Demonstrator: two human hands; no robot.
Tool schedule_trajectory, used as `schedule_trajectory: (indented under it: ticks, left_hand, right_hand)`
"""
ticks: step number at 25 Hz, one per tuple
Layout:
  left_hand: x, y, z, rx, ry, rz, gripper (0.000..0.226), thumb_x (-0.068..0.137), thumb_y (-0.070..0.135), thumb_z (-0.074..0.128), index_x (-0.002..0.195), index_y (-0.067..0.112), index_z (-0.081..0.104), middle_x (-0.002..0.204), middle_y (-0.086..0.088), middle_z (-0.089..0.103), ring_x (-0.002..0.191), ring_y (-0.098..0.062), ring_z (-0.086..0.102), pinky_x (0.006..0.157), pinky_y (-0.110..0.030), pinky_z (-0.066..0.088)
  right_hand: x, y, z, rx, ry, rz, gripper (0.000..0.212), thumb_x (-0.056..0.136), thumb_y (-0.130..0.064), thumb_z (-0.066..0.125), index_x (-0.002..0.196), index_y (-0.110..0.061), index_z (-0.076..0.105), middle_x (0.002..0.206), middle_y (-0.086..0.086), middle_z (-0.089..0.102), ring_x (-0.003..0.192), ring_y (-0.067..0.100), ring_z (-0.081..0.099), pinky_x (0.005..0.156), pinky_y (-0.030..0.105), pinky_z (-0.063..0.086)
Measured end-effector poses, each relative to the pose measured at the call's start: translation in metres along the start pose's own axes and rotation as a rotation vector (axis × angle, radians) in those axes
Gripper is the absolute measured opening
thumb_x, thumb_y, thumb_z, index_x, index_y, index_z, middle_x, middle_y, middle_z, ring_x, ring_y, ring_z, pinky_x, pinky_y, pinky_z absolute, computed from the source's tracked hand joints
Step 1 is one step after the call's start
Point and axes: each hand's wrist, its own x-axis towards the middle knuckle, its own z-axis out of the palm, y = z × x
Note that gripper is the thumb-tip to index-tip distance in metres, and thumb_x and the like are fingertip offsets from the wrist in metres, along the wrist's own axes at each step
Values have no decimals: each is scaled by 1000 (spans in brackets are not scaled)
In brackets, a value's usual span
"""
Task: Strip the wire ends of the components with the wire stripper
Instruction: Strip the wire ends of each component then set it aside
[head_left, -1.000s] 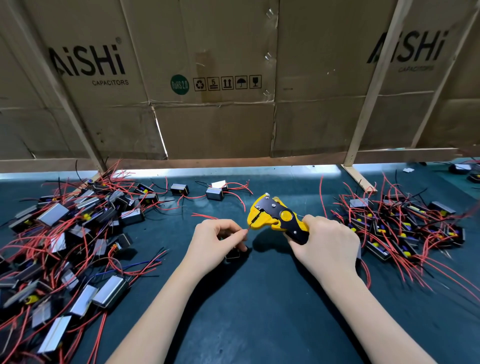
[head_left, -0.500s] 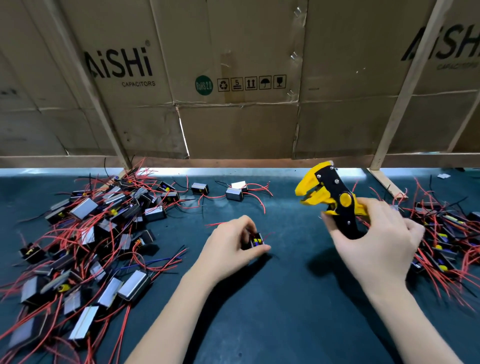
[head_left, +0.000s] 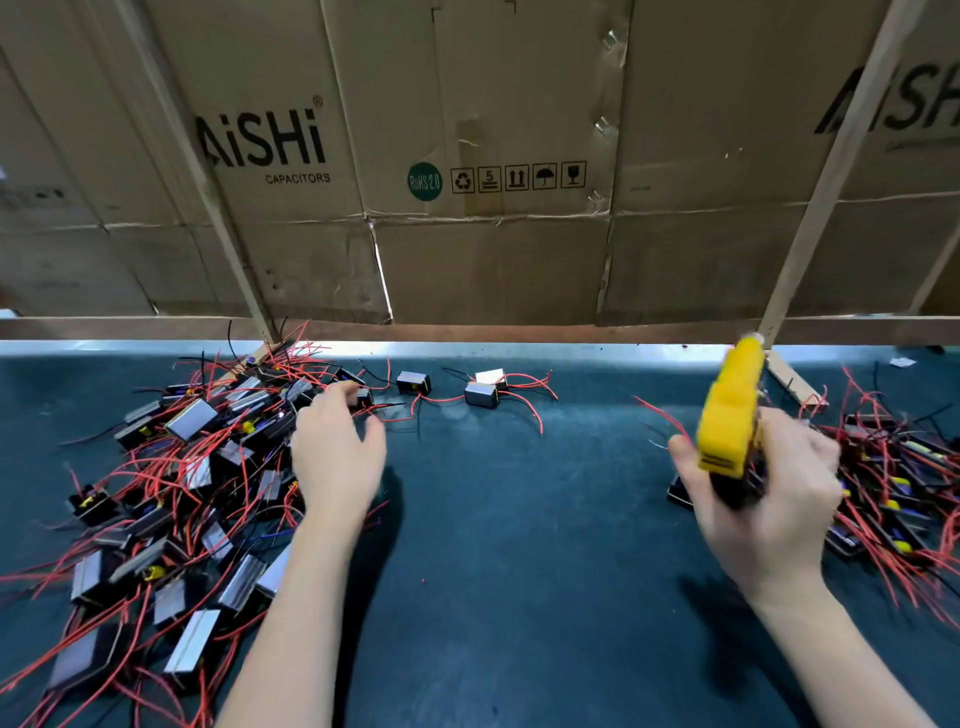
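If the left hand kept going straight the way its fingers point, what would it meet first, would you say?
Probably the black component at the fingertips of the left hand, at the pile's edge; depth is unclear.

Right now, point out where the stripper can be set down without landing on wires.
Bare dark green mat lies between the left hand and right hand. Crowded: the red-wired component pile at left and the one at right.

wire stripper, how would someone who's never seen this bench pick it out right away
Start at the dark green bench top below the cardboard wall. On its right side, the right hand grips the wire stripper, head pointing up. It is the only chunky bright yellow tool among red-wired black components.
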Motion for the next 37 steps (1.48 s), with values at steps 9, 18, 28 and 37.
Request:
schedule_trajectory:
  ticks: [9, 18, 28, 37]
  left_hand:
    - [13, -30, -3, 737, -245, 30, 49, 88, 18, 58, 136, 19, 48, 136, -8, 50, 127, -30, 41, 96, -39, 40]
    - [8, -31, -3, 436, -59, 10, 25, 78, 6, 75, 103, 10, 73, 114, -17, 59, 111, -40, 47, 89, -47, 37]
    - [-19, 28, 4, -82, -49, 603, 17, 82, 16, 72, 98, 11, 68, 99, -2, 68, 92, -24, 61, 83, -37, 47]
    - [-54, 50, 32, -192, -441, 724, 25, 84, 31, 75, 101, 17, 63, 90, 9, 57, 80, -9, 52, 74, -24, 45]
  right_hand:
    - [-9, -5, 5, 75, -241, -127, 20, 73, -34, 69, 81, -19, 58, 78, -24, 43, 69, 10, 46, 88, 28, 30]
    - [-11, -6, 5, 118, -271, -139, 40, 74, -33, 74, 90, -41, 38, 76, -29, 38, 74, -13, 36, 89, 29, 32]
    - [-7, -11, 4, 102, -253, -95, 26, 71, -26, 76, 80, -27, 51, 77, -29, 38, 71, -6, 31, 85, 30, 32]
    - [-15, -10, 11, 131, -520, 278, 49, 84, -67, 45, 79, -21, 60, 69, -3, 63, 71, 22, 60, 74, 41, 48]
